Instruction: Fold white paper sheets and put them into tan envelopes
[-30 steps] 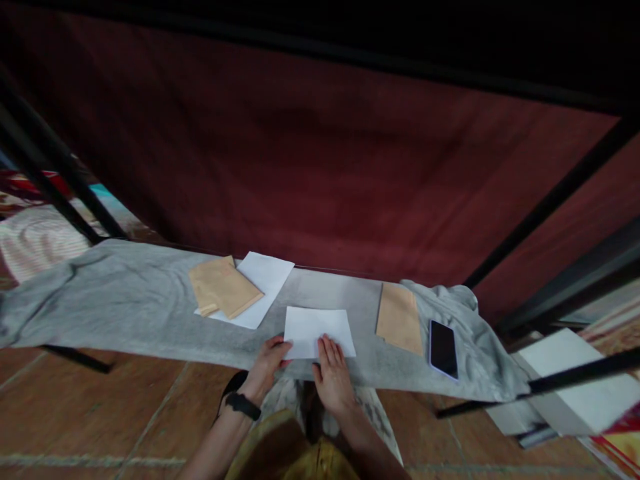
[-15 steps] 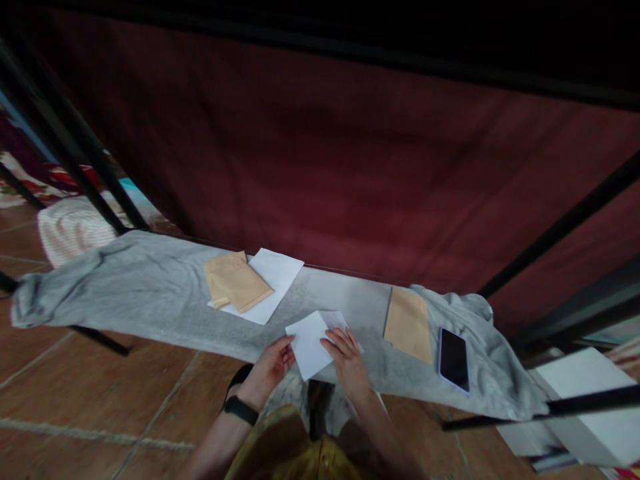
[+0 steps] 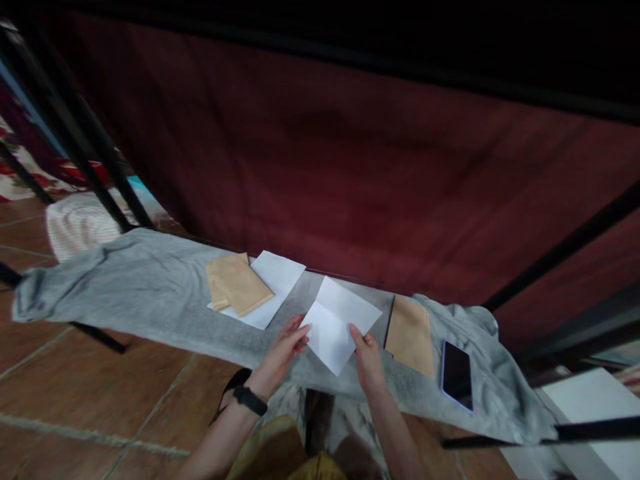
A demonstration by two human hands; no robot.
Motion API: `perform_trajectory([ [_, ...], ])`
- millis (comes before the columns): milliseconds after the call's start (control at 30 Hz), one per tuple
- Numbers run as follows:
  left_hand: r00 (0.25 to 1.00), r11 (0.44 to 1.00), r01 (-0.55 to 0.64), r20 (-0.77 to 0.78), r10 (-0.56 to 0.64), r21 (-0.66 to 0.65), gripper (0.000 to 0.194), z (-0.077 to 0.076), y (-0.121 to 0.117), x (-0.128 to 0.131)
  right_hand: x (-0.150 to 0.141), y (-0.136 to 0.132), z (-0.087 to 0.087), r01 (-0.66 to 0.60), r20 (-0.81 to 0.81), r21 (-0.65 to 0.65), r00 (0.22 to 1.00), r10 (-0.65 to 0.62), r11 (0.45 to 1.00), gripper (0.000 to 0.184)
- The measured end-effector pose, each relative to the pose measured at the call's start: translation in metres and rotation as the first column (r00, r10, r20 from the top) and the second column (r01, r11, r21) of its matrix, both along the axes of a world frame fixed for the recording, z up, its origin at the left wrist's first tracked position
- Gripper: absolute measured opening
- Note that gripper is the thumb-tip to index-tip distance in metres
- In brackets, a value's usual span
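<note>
Between my hands is a white sheet of paper (image 3: 336,320), turned at an angle, with a crease across it. My left hand (image 3: 286,347), below a dark wristband, pinches its left corner. On the right edge, my right hand (image 3: 367,353) grips the sheet with the thumb on top. To the left, brown envelopes (image 3: 243,283) overlap on white paper (image 3: 283,277). Another brown envelope (image 3: 411,333) lies flat just right of my right hand.
A grey cloth (image 3: 165,287) covers the narrow bench. On its right part lies a phone (image 3: 457,375) with a dark screen. A dark red curtain (image 3: 320,167) hangs behind. White boxes (image 3: 600,400) stand at the lower right, beside a black metal bar (image 3: 605,430).
The white sheet lay flat in a folded shape, then was lifted and turned. Now it is opened out to a larger size, with both hands on its edges.
</note>
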State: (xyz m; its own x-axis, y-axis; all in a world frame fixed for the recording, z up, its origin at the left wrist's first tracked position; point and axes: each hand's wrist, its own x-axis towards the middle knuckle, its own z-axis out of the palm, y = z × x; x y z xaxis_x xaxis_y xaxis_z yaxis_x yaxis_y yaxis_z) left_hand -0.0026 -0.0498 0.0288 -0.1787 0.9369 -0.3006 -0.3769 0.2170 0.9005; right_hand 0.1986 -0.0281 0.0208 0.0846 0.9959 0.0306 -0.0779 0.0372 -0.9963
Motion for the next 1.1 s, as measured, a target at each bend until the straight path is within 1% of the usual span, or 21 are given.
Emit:
perform_trajectory([
  [67, 0.994, 0.996, 0.079, -0.075, -0.076, 0.046, 0.044, 0.0, 0.001, -0.001, 0.002, 0.001, -0.001, -0.017, -0.034, -0.046, 0.999, 0.015, 0.999, 0.043],
  [133, 0.981, 0.988, 0.139, -0.145, -0.128, 0.072, 0.034, 0.002, 0.003, -0.004, 0.007, 0.002, -0.001, -0.028, -0.019, -0.072, 0.999, 0.027, 0.997, 0.041],
  [200, 0.973, 0.987, 0.135, -0.202, -0.115, 0.084, 0.027, 0.005, 0.008, -0.008, 0.015, 0.005, 0.0, -0.047, 0.013, -0.071, 0.999, 0.048, 0.996, 0.039],
  [300, 0.961, 0.986, 0.115, -0.263, -0.079, 0.123, 0.023, 0.012, 0.022, -0.01, 0.027, 0.011, 0.007, -0.076, 0.072, -0.026, 0.994, 0.078, 0.997, 0.038],
  [367, 0.957, 0.977, 0.122, -0.281, -0.069, 0.175, 0.025, 0.017, 0.036, -0.008, 0.033, 0.015, 0.014, -0.079, 0.101, 0.0, 0.992, 0.079, 0.997, 0.038],
  [400, 0.96, 0.97, 0.116, -0.275, -0.054, 0.214, 0.03, 0.018, 0.044, -0.007, 0.035, 0.017, 0.017, -0.085, 0.116, 0.018, 0.99, 0.082, 0.996, 0.036],
  [467, 0.971, 0.955, 0.103, -0.236, -0.036, 0.278, 0.045, 0.019, 0.056, -0.005, 0.036, 0.018, 0.017, -0.133, 0.193, 0.1, 0.975, 0.112, 0.986, 0.029],
  [500, 0.975, 0.953, 0.109, -0.219, -0.047, 0.282, 0.051, 0.016, 0.06, -0.005, 0.036, 0.018, 0.013, -0.167, 0.252, 0.158, 0.96, 0.124, 0.973, 0.028],
  [533, 0.976, 0.955, 0.124, -0.206, -0.069, 0.269, 0.055, 0.012, 0.062, -0.006, 0.036, 0.017, 0.006, -0.204, 0.322, 0.221, 0.938, 0.126, 0.954, 0.033],
  [567, 0.975, 0.959, 0.144, -0.201, -0.096, 0.244, 0.056, 0.007, 0.061, -0.007, 0.036, 0.015, -0.003, -0.231, 0.386, 0.265, 0.915, 0.117, 0.936, 0.041],
  [600, 0.972, 0.963, 0.169, -0.196, -0.128, 0.209, 0.055, 0.0, 0.059, -0.008, 0.036, 0.013, -0.014, -0.233, 0.423, 0.279, 0.901, 0.099, 0.931, 0.047],
  [667, 0.965, 0.97, 0.184, -0.217, -0.147, 0.162, 0.047, -0.018, 0.05, -0.01, 0.038, 0.007, -0.039, -0.233, 0.488, 0.263, 0.869, 0.079, 0.936, 0.054],
  [733, 0.958, 0.971, 0.197, -0.236, -0.162, 0.137, 0.039, -0.035, 0.036, -0.011, 0.043, 0.0, -0.063, -0.258, 0.546, 0.226, 0.832, 0.098, 0.939, 0.059],
  [800, 0.948, 0.971, 0.213, -0.263, -0.178, 0.111, 0.035, -0.05, 0.022, -0.012, 0.049, -0.007, -0.08, -0.307, 0.594, 0.221, 0.795, 0.122, 0.926, 0.064],
  [867, 0.934, 0.967, 0.237, -0.296, -0.202, 0.088, 0.035, -0.059, 0.012, -0.013, 0.055, -0.013, -0.087, -0.337, 0.615, 0.228, 0.777, 0.133, 0.913, 0.065],
  [933, 0.916, 0.961, 0.266, -0.331, -0.227, 0.076, 0.036, -0.063, 0.007, -0.016, 0.06, -0.015, -0.087, -0.334, 0.614, 0.219, 0.778, 0.137, 0.917, 0.063],
  [1033, 0.894, 0.956, 0.28, -0.388, -0.225, 0.09, 0.038, -0.063, 0.005, -0.021, 0.061, -0.014, -0.081, -0.286, 0.609, 0.172, 0.783, 0.127, 0.943, 0.05],
  [1100, 0.854, 0.945, 0.304, -0.475, -0.214, 0.121, 0.042, -0.062, 0.004, -0.023, 0.058, -0.01, -0.078, -0.233, 0.625, 0.159, 0.776, 0.085, 0.959, 0.04],
])
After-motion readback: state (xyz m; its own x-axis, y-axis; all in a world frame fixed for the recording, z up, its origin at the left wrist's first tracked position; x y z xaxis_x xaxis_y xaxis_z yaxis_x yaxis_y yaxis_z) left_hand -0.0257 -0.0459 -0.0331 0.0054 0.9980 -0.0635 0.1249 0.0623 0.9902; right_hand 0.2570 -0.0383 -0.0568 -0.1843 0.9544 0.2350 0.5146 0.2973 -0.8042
